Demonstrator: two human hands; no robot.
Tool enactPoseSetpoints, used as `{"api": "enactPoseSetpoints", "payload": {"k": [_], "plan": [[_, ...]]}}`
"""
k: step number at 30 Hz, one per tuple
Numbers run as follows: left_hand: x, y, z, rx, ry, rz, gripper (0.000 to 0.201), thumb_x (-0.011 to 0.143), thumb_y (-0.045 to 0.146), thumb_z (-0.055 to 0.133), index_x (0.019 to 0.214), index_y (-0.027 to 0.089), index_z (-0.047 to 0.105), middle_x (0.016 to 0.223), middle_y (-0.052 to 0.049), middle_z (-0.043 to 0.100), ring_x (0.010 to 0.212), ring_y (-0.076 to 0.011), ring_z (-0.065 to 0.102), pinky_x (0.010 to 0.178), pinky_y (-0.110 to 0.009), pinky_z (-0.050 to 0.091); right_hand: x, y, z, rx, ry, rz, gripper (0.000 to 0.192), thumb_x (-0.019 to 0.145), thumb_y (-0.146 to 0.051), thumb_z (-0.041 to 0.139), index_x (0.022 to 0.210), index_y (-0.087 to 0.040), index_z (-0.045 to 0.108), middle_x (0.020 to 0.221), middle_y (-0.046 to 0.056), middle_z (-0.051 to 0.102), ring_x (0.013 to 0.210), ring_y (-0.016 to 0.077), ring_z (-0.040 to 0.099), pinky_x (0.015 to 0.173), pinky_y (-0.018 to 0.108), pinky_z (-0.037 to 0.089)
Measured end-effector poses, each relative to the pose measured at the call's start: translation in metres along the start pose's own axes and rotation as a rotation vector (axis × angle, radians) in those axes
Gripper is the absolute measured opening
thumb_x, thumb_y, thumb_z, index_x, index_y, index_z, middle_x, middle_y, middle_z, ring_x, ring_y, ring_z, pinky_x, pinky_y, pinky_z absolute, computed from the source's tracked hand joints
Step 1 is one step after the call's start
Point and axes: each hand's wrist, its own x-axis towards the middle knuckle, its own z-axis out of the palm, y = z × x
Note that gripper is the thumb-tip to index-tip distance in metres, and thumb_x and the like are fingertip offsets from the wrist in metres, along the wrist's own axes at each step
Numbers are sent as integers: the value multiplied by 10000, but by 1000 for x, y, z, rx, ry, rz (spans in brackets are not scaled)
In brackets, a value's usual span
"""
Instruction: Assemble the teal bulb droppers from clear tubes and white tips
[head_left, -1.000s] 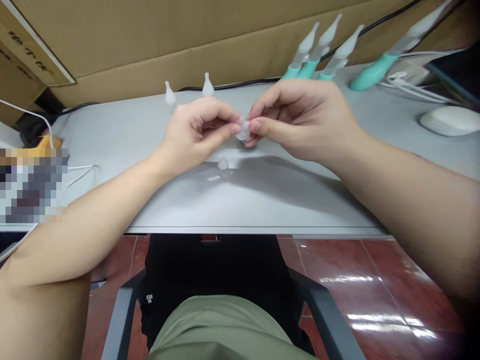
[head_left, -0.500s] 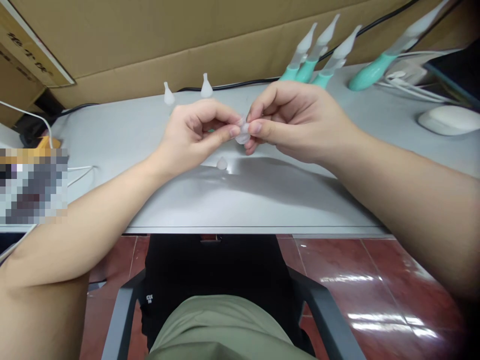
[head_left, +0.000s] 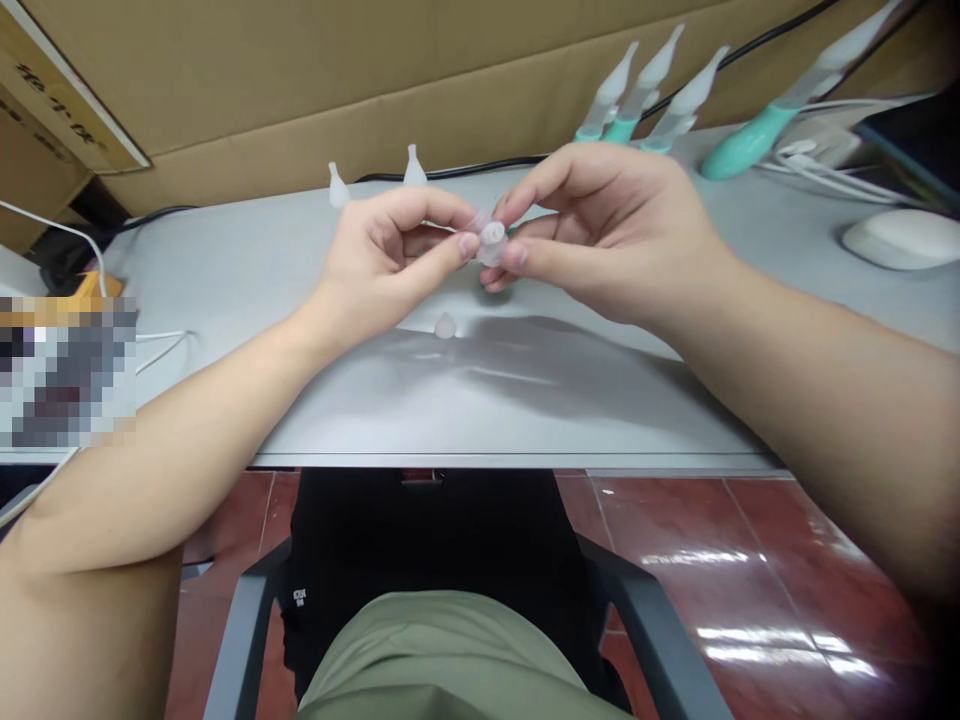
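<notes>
Above the grey desk, my left hand [head_left: 409, 255] and my right hand [head_left: 600, 225] meet, both pinching a small clear plastic piece [head_left: 492, 243]. It looks round, with a ring-shaped end turned toward me; fingertips cover its sides. A small translucent white tip [head_left: 445, 326] sits on the desk below my hands. Behind my left hand stand two white nozzle tips, one farther left [head_left: 338, 186] and one nearer the middle [head_left: 414, 166]. Past my right hand are several teal-handled devices [head_left: 621, 128] with clear tubes and white pointed tips, their lower parts partly hidden by the hand.
Another teal-handled device [head_left: 757, 140] leans at the back right, near white cables and a white computer mouse [head_left: 900, 240]. A cardboard wall [head_left: 337, 80] with a black cable along it backs the desk [head_left: 360, 420]. A blurred patch covers the left edge.
The clear piece has been turned and raised slightly, so its ring-shaped end now faces me. My fingers have shifted a little around it; the things on the desk have stayed put.
</notes>
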Motion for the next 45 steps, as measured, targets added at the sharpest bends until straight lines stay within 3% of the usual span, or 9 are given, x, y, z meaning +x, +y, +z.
{"api": "enactPoseSetpoints", "payload": {"k": [4, 9, 12, 16, 24, 28, 35, 41, 45], "plan": [[-1, 9, -4, -39, -37, -62, 738, 1269, 934, 582, 1332, 246, 843, 1321, -118, 915, 1269, -318, 955, 1111, -554, 847, -3, -3, 3, -31, 37, 1, 603, 817, -622, 1270, 1024, -301, 803, 1081, 30, 855, 929, 239, 887, 910, 445, 820], [3, 31, -6, -168, -36, -205, 513, 1256, 735, 796, 1182, 231, 856, 1313, -92, 937, 1267, -298, 961, 1128, -518, 856, -4, 3, 6, -87, 85, -39, 618, 807, -657, 1282, 1023, -311, 818, 1043, 30, 856, 990, 283, 914, 952, 496, 860], [8, 42, -5, -203, -6, -309, 327, 1207, 497, 898, 1053, 215, 835, 1234, -77, 930, 1223, -281, 964, 1104, -480, 850, -3, 9, 6, -85, 44, -141, 579, 830, -582, 1293, 1034, -282, 840, 1054, 50, 857, 960, 256, 910, 925, 454, 850], [11, 49, -4, -224, 8, -365, 207, 1154, 297, 880, 981, 214, 803, 1145, -51, 909, 1138, -254, 959, 1085, -472, 845, -4, 9, 4, -138, 16, -198, 459, 892, -448, 1268, 1042, -271, 871, 1072, 28, 881, 943, 198, 897, 920, 366, 827], [13, 52, -8, -262, -19, -353, 194, 1120, 243, 838, 943, 221, 763, 1092, -30, 898, 1069, -228, 945, 1013, -444, 837, -1, 14, 0, -248, -13, -301, 304, 969, -253, 1163, 1080, -278, 882, 1131, 31, 908, 972, 203, 890, 906, 369, 825], [16, 52, -7, -283, -17, -381, 218, 1120, 204, 805, 910, 225, 750, 1092, -21, 900, 1061, -208, 930, 1013, -427, 828, 0, 19, 2, -318, 10, -307, 338, 999, -400, 1178, 1088, -288, 872, 1138, 40, 880, 974, 200, 868, 915, 384, 829], [15, 47, -8, -279, -33, -310, 236, 1114, 141, 832, 913, 227, 742, 1136, -36, 896, 1118, -219, 925, 1057, -435, 815, -5, 17, 9, -379, 55, -404, 368, 1134, -608, 1024, 1100, -280, 861, 1105, 0, 819, 948, 147, 844, 883, 370, 787], [15, 39, -2, -138, 7, -204, 239, 1134, 198, 828, 911, 223, 743, 1167, -57, 884, 1127, -224, 913, 1004, -391, 784, -7, 24, 8, -450, 98, -437, 296, 1167, -571, 984, 1173, -300, 865, 1156, 8, 832, 985, 160, 850, 902, 378, 807], [12, 30, 4, 14, 38, -161, 248, 1163, 336, 873, 959, 231, 779, 1191, -61, 853, 1148, -225, 896, 1004, -391, 776, -3, 28, 6, -420, 87, -492, 267, 1141, -465, 1006, 1276, -286, 861, 1192, 12, 861, 997, 152, 877, 866, 326, 798]]}}
